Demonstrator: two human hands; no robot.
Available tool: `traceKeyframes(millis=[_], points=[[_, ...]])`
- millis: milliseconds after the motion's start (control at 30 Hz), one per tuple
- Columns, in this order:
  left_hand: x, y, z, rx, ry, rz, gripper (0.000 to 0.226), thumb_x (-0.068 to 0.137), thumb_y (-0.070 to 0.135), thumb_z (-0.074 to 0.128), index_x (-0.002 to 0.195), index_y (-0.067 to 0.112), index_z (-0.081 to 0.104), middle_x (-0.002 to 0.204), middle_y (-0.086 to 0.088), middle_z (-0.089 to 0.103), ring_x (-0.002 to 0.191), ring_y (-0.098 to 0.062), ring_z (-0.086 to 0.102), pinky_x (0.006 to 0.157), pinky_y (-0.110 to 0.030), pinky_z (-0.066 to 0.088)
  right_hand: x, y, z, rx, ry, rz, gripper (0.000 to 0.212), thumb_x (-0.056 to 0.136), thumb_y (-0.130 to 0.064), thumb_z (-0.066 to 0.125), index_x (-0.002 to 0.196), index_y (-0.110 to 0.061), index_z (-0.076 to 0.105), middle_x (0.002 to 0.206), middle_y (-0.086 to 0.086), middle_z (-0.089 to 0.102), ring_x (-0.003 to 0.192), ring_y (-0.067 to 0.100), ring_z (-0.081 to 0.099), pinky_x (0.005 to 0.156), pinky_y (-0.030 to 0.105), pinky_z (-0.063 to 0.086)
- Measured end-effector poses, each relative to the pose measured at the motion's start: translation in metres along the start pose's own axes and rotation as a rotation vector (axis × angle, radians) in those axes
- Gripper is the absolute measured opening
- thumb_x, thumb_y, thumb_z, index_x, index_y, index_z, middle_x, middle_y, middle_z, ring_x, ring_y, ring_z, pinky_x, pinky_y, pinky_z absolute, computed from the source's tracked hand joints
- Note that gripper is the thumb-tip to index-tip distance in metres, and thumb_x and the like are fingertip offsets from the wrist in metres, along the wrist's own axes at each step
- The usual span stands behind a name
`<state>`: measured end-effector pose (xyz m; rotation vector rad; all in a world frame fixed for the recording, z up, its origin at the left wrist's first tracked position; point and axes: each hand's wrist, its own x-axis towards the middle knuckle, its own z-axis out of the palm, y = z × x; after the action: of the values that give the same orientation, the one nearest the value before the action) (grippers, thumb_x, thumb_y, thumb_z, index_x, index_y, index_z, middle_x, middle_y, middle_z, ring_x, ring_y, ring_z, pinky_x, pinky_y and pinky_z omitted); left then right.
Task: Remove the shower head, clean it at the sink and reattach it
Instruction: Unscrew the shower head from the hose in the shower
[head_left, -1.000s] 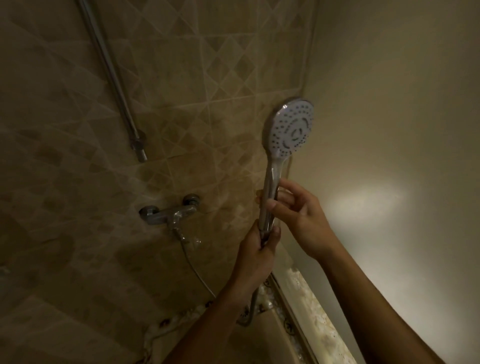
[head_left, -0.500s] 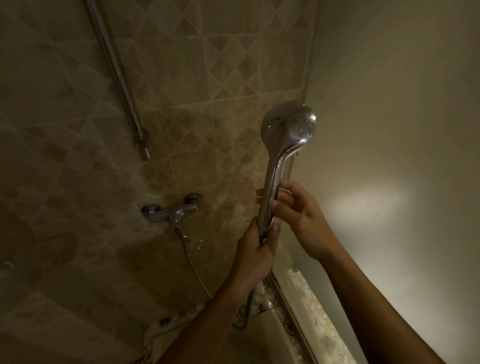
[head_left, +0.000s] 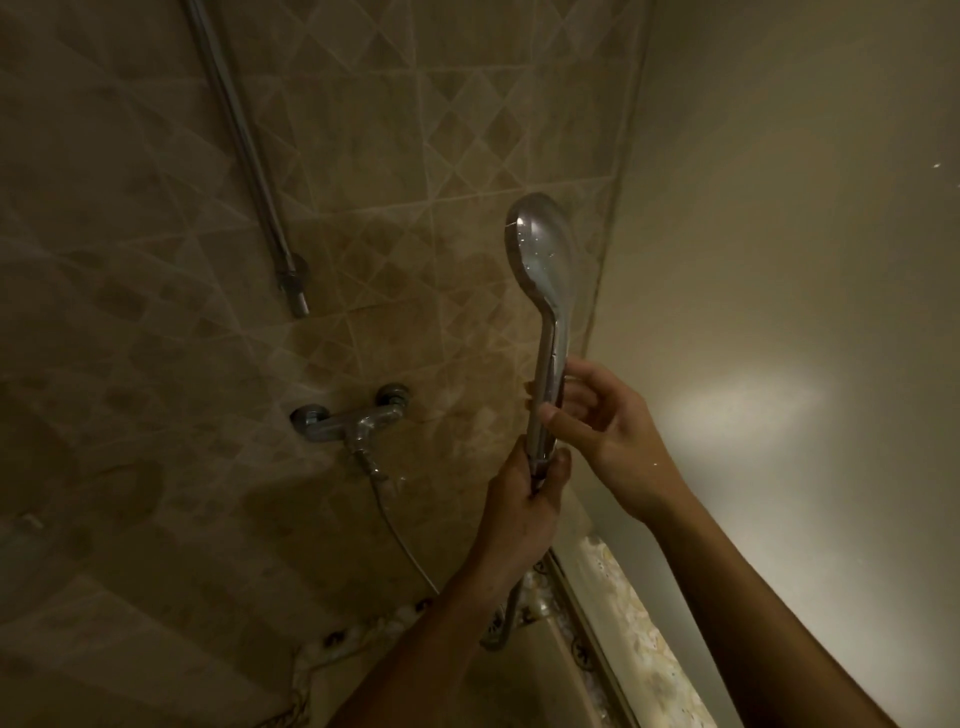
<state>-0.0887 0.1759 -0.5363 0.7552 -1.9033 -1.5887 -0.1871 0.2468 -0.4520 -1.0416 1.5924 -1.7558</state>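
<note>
Shower head (head_left: 543, 249) stands upright before the tiled corner, right of the mixer tap (head_left: 353, 421), its chrome back toward the camera. The left hand (head_left: 524, 499) is clenched round the handle's bottom end where the hose (head_left: 400, 540) joins, likely bracing the nut. The right hand (head_left: 602, 421) grasps the handle higher up between thumb and curled fingers, apparently to twist it on its thread.
</note>
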Motion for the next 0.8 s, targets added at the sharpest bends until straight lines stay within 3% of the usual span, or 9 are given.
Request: traceKeyframes(millis=[100,167,233,300,367,433,533,667,800], points=[[-0.001,0.0,0.003,-0.004,-0.016,-0.02,0.024,0.104,0.048,0.055,0.125,0.058,0.055,0.102,0.036,0.071,0.101,0.011,0.068,0.073,-0.008,0.054,0.0,0.0,0.007,-0.253,0.173,-0.069,0.051,0.073,-0.027,0.092,0.119,-0.023,0.07,0.098,-0.001,0.078,0.088,0.011,0.075,0.081,0.028,0.064],[0.0,-0.001,0.003,0.001,-0.008,-0.033,0.013,0.101,0.054,0.054,0.107,0.066,0.055,0.097,0.03,0.072,0.092,0.007,0.07,0.065,-0.008,0.052,0.001,0.001,0.005,-0.252,0.213,-0.095,0.042,0.074,-0.022,0.092,0.111,-0.026,0.072,0.086,-0.003,0.078,0.078,0.009,0.076,0.074,0.024,0.064],[0.0,-0.003,0.003,0.0,-0.011,-0.026,0.006,0.095,0.065,0.052,0.099,0.064,0.056,0.088,0.023,0.071,0.079,0.003,0.069,0.058,-0.011,0.049,0.002,0.004,0.0,-0.136,0.149,-0.077,0.035,0.083,-0.01,0.084,0.113,-0.025,0.072,0.092,0.001,0.08,0.086,0.015,0.078,0.083,0.031,0.065],[0.001,-0.004,0.003,0.004,0.003,0.003,0.018,0.089,0.071,0.05,0.097,0.057,0.057,0.077,0.023,0.067,0.066,0.004,0.063,0.054,-0.013,0.046,0.002,0.006,-0.006,0.014,0.047,-0.037,0.036,0.091,0.001,0.073,0.122,-0.016,0.069,0.107,0.014,0.078,0.105,0.029,0.075,0.096,0.04,0.061],[0.002,-0.005,0.002,0.0,0.014,0.025,0.019,0.088,0.072,0.05,0.1,0.059,0.058,0.079,0.026,0.067,0.068,0.007,0.063,0.055,-0.012,0.046,0.001,0.005,-0.008,0.071,-0.038,-0.021,0.037,0.096,0.004,0.064,0.129,-0.012,0.065,0.117,0.019,0.075,0.115,0.032,0.071,0.103,0.042,0.057],[0.002,-0.004,0.002,0.0,0.001,0.033,0.026,0.092,0.068,0.051,0.116,0.061,0.057,0.095,0.027,0.071,0.087,0.007,0.069,0.065,-0.012,0.052,-0.001,0.004,-0.007,-0.035,-0.056,-0.065,0.035,0.098,-0.006,0.066,0.13,-0.02,0.065,0.118,0.01,0.076,0.112,0.022,0.073,0.1,0.037,0.059],[0.001,0.0,0.001,-0.001,-0.022,0.032,0.035,0.1,0.055,0.054,0.135,0.055,0.054,0.113,0.033,0.07,0.108,0.008,0.067,0.081,-0.012,0.055,-0.001,0.002,-0.003,-0.273,0.036,-0.126,0.045,0.086,-0.026,0.082,0.128,-0.032,0.067,0.1,-0.004,0.075,0.087,0.008,0.073,0.082,0.028,0.062],[0.0,-0.002,0.001,-0.012,-0.033,0.044,0.043,0.101,0.056,0.053,0.143,0.044,0.052,0.11,0.015,0.074,0.096,0.0,0.07,0.075,-0.018,0.054,0.002,0.002,-0.003,-0.195,0.026,-0.102,0.048,0.085,-0.012,0.082,0.129,-0.025,0.068,0.099,0.003,0.079,0.091,0.017,0.077,0.088,0.038,0.064],[-0.002,-0.004,-0.003,-0.028,-0.001,0.087,0.021,0.096,0.058,0.054,0.117,0.063,0.058,0.086,0.017,0.07,0.076,0.004,0.065,0.064,-0.015,0.051,0.0,0.002,-0.009,0.074,-0.116,0.006,0.055,0.092,0.008,0.067,0.143,-0.009,0.053,0.12,0.025,0.073,0.116,0.036,0.071,0.101,0.045,0.058]])
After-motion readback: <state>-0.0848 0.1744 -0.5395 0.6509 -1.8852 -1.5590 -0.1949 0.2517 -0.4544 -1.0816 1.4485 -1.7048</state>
